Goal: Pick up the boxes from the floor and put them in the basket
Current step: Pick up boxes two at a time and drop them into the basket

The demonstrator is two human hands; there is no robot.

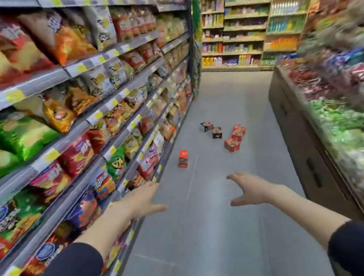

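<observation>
The boxes lie scattered on the grey floor (pixel 213 227) well down the aisle. A lone orange-red box (pixel 183 159) stands nearest, toward the left-hand side. Two dark boxes (pixel 217 132) sit close together farther on, and a cluster of red boxes (pixel 232 145) lies just to their right. None of them is touched. Both arms stretch forward at about the same height, well short of the boxes. The left hand (pixel 146 198) has its fingers spread and nearly straight and holds nothing. The right hand (pixel 247 189) has thumb and fingers parted in a wide, empty curve. Snack shelves (pixel 85 67) packed with crisp bags line the left of the aisle, and a low display counter (pixel 298 134) heaped with wrapped sweets, heavily blurred, runs along the right. No basket shows anywhere in view, so I cannot tell where it stands. The step in hand looks like the approach, with nothing picked up yet. The next move likely calls for walking closer and bending low. The orange-red box seems the natural first pick, taken across its sides. The basket will then have to be found before anything can be dropped in.
</observation>
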